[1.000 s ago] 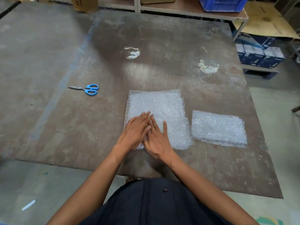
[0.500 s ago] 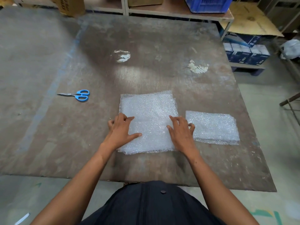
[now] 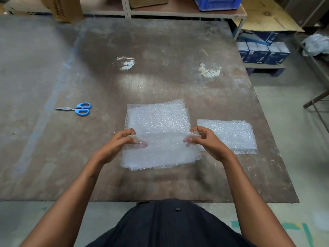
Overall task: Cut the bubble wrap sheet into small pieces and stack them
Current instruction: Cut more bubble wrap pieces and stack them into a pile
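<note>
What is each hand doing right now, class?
Left hand: pinches the bubble wrap sheet's left edge.
Right hand: pinches its right edge.

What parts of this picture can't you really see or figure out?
- Head view: how many sheets lie in the big bubble wrap pile; the layers blur together.
- The left hand and right hand each pinch a corner of the lifted sheet; their fingers show only hazily through it.
- The cardboard box and blue crate are cut off by the top edge.
- The scissors blades are too small to tell if closed.

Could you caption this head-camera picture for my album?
Both hands, left hand and right hand, lift a bubble wrap sheet off its pile; scissors lie aside.
</note>
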A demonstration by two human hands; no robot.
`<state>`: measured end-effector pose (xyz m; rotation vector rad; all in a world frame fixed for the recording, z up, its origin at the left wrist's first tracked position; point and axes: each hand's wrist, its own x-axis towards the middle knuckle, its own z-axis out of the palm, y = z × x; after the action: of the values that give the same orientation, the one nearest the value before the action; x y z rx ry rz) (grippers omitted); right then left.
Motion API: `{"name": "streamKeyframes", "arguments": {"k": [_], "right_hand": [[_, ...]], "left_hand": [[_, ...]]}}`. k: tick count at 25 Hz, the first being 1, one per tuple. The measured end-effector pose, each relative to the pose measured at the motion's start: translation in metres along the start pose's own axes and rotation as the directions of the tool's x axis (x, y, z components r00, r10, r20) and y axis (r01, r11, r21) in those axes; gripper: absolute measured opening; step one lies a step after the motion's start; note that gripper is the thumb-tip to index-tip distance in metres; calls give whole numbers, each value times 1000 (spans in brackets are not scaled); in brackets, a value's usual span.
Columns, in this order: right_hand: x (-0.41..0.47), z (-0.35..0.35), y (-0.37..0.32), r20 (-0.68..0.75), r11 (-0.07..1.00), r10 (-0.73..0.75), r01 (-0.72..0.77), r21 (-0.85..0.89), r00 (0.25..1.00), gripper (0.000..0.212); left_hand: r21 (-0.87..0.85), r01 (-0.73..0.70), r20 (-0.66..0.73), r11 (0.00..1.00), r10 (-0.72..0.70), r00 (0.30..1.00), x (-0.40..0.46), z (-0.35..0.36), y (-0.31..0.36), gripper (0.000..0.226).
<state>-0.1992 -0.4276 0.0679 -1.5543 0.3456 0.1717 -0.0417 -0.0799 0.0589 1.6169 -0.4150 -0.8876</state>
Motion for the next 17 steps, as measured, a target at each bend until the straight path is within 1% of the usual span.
{"name": "streamKeyframes", "arguments": {"k": [1, 2, 3, 4, 5, 6, 7, 9, 11, 13, 14, 15, 17], "right_hand": [[-3, 3, 1, -18, 979, 23, -19, 202, 1000, 24], [-6, 4, 3, -54, 938, 64, -42, 345, 996, 28], [-8, 5, 4, -99, 904, 109, -57, 423, 989, 29], [-9, 5, 5, -146, 889, 142, -61, 454, 979, 27], [-10, 2, 6, -205, 893, 161, -54, 448, 965, 22], [-11, -3, 8, -281, 912, 171, -44, 408, 944, 17], [-11, -11, 12, -376, 942, 171, -38, 334, 911, 13], [-9, -35, 19, -560, 993, 95, -36, 117, 823, 7], [-9, -65, 22, -681, 995, -20, -55, -88, 732, 11], [-10, -100, 25, -757, 947, -119, -156, -281, 643, 23], [-9, -118, 29, -770, 907, -162, -214, -363, 617, 27], [-8, -135, 34, -769, 864, -190, -269, -426, 611, 29], [-4, -162, 44, -741, 781, -209, -347, -520, 638, 30]], "left_hand": [[-107, 7, -30, 994, -10, 1000, -2, 0, 1, 40], [-202, 1, -54, 979, -12, 998, -2, 1, 3, 48], [-277, -11, -77, 961, -11, 997, -2, 6, 8, 49], [-324, -28, -104, 946, -6, 995, -1, 13, 14, 40], [-321, -43, -148, 946, -6, 989, 2, 23, 21, 28], [-262, -40, -209, 964, -17, 978, 7, 34, 26, 20], [-181, -23, -260, 983, -25, 965, 13, 47, 31, 19], [-37, 24, -321, 999, -34, 946, 31, 73, 31, 34], [49, 21, -338, 999, -3, 941, 53, 106, 29, 39], [126, -19, -356, 992, 63, 932, 80, 144, 26, 38], [158, -39, -363, 987, 95, 927, 95, 162, 25, 37], [189, -55, -373, 981, 123, 920, 108, 180, 25, 35], [241, -70, -376, 968, 159, 913, 131, 206, 22, 36]]}}
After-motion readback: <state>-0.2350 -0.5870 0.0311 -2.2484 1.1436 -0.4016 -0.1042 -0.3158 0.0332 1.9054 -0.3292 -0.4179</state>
